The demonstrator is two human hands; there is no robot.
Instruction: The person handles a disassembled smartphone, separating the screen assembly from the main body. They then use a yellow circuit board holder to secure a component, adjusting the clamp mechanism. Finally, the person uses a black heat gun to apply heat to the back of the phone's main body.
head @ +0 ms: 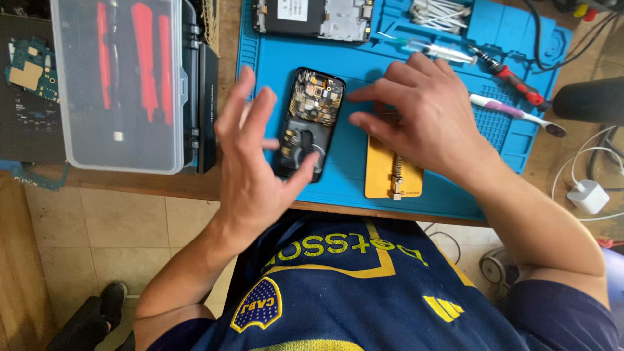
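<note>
An opened black smartphone with its back cover off (pixel 308 123) lies on a blue silicone repair mat (pixel 351 175), between the left hand (pixel 253 162) and the right hand (pixel 416 117). A yellow metal board holder (pixel 390 175) sits under the right hand. A clear plastic tool case (pixel 120 84) lies beyond the left hand.

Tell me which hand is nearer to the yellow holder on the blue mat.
Right. The right hand lies directly over the yellow holder; the left hand is beyond the opened phone.

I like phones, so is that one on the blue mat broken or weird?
The phone lies on the blue mat with its back off, circuit parts showing. Nothing looks spilled. The left hand touches its edge; the right hand rests beside it.
</note>
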